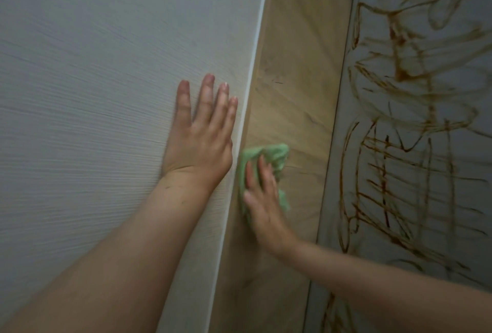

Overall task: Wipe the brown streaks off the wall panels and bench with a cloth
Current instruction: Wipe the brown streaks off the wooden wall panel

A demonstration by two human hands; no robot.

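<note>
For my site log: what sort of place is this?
Probably an indoor panelled wall: pale wood-grain panel, beige panel under the green cloth, grey panel covered in brown streaks.

Left hand (198, 135) on left panel (93, 93); cloth (266, 157) under right hand (263, 204), seemingly on middle panel (292, 79)

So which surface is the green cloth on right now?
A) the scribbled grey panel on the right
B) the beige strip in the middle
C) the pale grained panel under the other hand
B: the right hand presses the green cloth on the beige strip, short of the brown streaks on the grey panel.
</note>
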